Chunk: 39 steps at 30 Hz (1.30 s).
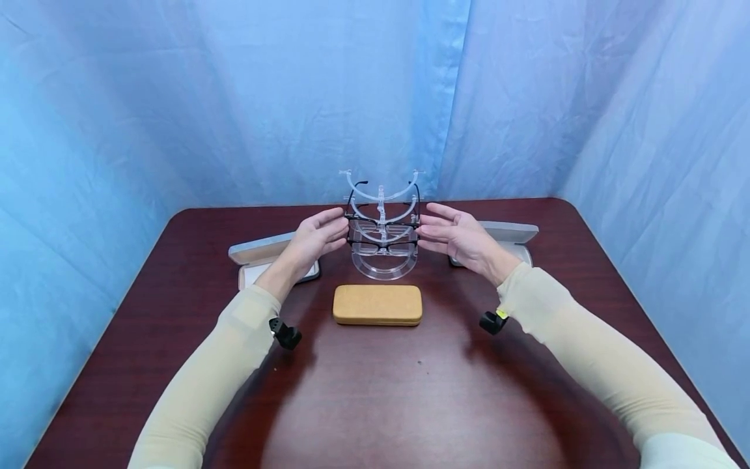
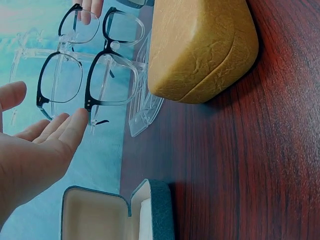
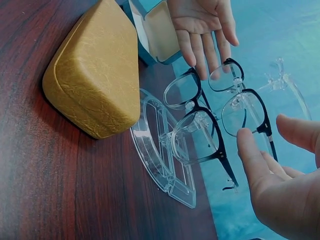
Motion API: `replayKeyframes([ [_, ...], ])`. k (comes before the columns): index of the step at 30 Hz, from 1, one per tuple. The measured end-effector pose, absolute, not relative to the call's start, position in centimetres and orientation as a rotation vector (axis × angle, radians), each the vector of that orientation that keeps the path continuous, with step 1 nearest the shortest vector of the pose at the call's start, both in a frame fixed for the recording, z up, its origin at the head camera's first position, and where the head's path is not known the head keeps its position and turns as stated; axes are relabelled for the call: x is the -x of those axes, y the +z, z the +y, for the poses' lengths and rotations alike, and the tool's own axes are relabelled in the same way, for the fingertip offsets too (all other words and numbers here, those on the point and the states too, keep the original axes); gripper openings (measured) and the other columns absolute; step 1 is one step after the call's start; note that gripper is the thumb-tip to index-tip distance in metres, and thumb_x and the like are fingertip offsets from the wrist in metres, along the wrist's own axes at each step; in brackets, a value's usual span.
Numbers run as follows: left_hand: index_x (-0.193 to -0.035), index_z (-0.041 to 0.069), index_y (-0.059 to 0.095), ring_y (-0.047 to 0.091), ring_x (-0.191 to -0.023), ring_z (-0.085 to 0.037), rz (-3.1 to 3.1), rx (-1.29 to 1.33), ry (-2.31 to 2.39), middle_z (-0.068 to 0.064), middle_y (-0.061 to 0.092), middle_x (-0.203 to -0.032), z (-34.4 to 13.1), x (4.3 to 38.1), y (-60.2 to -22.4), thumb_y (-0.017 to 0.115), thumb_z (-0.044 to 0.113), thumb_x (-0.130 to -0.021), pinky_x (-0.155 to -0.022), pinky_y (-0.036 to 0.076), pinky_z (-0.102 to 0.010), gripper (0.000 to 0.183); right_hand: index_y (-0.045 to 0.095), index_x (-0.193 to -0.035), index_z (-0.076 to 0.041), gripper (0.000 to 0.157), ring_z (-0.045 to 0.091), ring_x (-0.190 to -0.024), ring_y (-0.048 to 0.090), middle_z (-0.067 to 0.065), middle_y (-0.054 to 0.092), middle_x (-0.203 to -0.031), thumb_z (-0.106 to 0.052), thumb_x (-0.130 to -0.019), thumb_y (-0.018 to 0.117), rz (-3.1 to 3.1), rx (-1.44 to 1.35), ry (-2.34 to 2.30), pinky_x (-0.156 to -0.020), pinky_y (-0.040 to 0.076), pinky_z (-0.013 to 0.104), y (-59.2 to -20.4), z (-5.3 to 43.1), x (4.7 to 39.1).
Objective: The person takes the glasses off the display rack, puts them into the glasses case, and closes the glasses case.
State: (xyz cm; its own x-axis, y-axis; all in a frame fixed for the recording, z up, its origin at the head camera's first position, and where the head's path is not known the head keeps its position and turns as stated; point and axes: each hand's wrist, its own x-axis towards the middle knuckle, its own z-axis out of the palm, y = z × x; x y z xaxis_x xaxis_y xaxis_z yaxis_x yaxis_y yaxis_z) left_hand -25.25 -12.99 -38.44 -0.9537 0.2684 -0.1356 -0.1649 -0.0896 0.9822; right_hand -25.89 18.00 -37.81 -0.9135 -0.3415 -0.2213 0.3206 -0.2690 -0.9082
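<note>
A clear display stand (image 1: 383,274) carries two pairs of dark-rimmed glasses, one above the other. The upper glasses (image 1: 361,220) have their temples pointing back toward the curtain; below them sit the lower glasses (image 1: 364,243). My left hand (image 1: 313,242) is beside the left ends of the frames, fingers extended and fingertips right at the rims. On the opposite side my right hand (image 1: 463,242) mirrors it, palm turned inward, thumb apart from the straight fingers. In the right wrist view, the index fingertip (image 3: 243,134) overlaps a lens edge of the upper glasses. Neither hand grips anything.
A closed mustard-yellow glasses case (image 1: 377,304) lies in front of the stand. An open case (image 1: 263,250) is behind my left hand, and another open case (image 1: 511,230) behind my right. Blue curtains (image 1: 328,98) hang around the dark wooden table (image 1: 375,391).
</note>
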Motion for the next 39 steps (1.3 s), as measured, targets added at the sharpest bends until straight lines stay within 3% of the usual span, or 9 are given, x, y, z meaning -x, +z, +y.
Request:
replayKeyframes([
  [10, -0.156, 0.002, 0.035, 0.049, -0.138, -0.03, 1.875, -0.113, 2.14, -0.019, 0.046, -0.152, -12.8, 25.4, -38.4, 0.058, 0.018, -0.105, -0.105, 0.049, -0.036, 0.059, 0.025, -0.161, -0.007, 0.072, 0.022, -0.104, 0.07, 0.024, 0.035, -0.158, 0.008, -0.098, 0.059, 1.535, 0.024, -2.244, -0.103, 0.048, 0.044, -37.8, 18.1, 25.8],
  [16, -0.154, 0.002, 0.04, 0.052, -0.135, -0.033, 1.855, -0.084, 2.173, -0.019, 0.049, -0.149, -12.6, 25.3, -38.6, 0.059, 0.017, -0.105, -0.104, 0.05, -0.037, 0.054, 0.027, -0.159, -0.002, 0.071, 0.024, -0.112, 0.068, 0.015, 0.061, -0.137, 0.009, -0.098, 0.059, 1.534, 0.028, -2.235, -0.103, 0.048, 0.044, -38.1, 18.0, 25.7],
  [20, -0.152, 0.002, 0.043, 0.054, -0.132, -0.033, 1.841, -0.068, 2.203, -0.019, 0.052, -0.146, -12.5, 25.2, -38.8, 0.058, 0.015, -0.105, -0.1, 0.052, -0.036, 0.051, 0.026, -0.159, -0.001, 0.07, 0.024, -0.112, 0.069, 0.009, 0.068, -0.125, 0.01, -0.098, 0.058, 1.52, 0.039, -2.242, -0.104, 0.046, 0.045, -38.3, 18.0, 25.7],
  [23, -0.151, 0.001, 0.044, 0.055, -0.131, -0.034, 1.838, -0.071, 2.214, -0.021, 0.053, -0.145, -12.5, 25.1, -38.8, 0.058, 0.014, -0.105, -0.1, 0.052, -0.036, 0.05, 0.026, -0.159, -0.001, 0.071, 0.024, -0.113, 0.068, 0.012, 0.066, -0.129, 0.009, -0.098, 0.059, 1.51, 0.049, -2.244, -0.105, 0.045, 0.046, -38.4, 17.9, 25.8],
  [30, -0.151, -0.001, 0.043, 0.055, -0.131, -0.036, 1.83, -0.086, 2.237, -0.023, 0.053, -0.144, -12.5, 24.9, -38.9, 0.057, 0.011, -0.105, -0.1, 0.052, -0.038, 0.05, 0.027, -0.159, -0.003, 0.07, 0.025, -0.116, 0.067, 0.025, 0.044, -0.151, 0.008, -0.098, 0.059, 1.521, 0.067, -2.234, -0.103, 0.047, 0.044, -38.1, 17.8, 25.9],
  [39, -0.15, -0.002, 0.044, 0.049, -0.134, -0.043, 1.763, -0.083, 2.287, -0.026, 0.052, -0.143, -12.5, 24.4, -38.8, 0.055, 0.008, -0.105, -0.099, 0.053, -0.039, 0.047, 0.03, -0.158, -0.003, 0.069, 0.027, -0.116, 0.067, 0.019, 0.056, -0.143, 0.009, -0.097, 0.06, 1.492, 0.062, -2.248, -0.099, 0.051, 0.042, -38.0, 18.1, 25.7],
])
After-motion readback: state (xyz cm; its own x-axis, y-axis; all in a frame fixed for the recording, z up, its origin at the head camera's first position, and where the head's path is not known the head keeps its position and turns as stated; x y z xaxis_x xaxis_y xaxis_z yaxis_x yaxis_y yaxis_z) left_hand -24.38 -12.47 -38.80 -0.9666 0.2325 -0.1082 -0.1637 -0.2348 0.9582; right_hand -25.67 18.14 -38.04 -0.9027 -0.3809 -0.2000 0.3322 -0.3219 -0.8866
